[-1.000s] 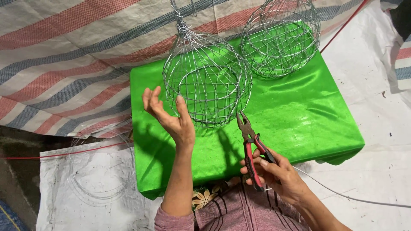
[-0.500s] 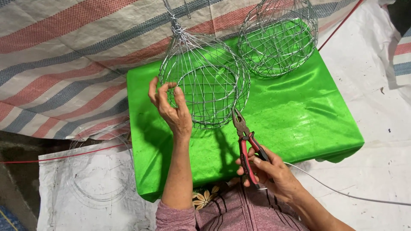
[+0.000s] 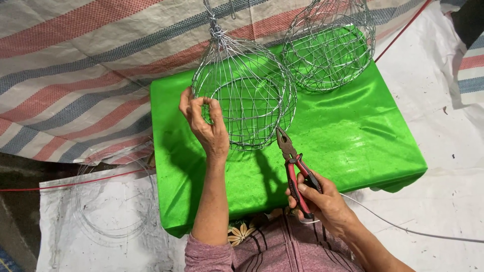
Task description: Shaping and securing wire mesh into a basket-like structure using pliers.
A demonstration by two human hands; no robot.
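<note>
A round wire basket [image 3: 244, 93] stands on the bright green cloth [image 3: 343, 136]. My left hand [image 3: 204, 121] pinches the wires on its left side. In my right hand [image 3: 322, 196] I grip red-handled pliers [image 3: 293, 163] with their jaws pointing up, just below the basket's lower right edge and apart from it. A second wire basket [image 3: 328, 45] sits behind, at the cloth's far right.
A striped tarp [image 3: 75, 75] covers the ground to the left and behind. Coils of bare wire [image 3: 113, 206] lie on white sheeting at lower left. A thin wire [image 3: 403, 229] trails to the right, and a red cord [image 3: 65, 181] crosses at the left.
My left hand, open beside the basket a second ago, has moved onto its left side and closed on the wires. The pliers hand has stayed nearly still.
</note>
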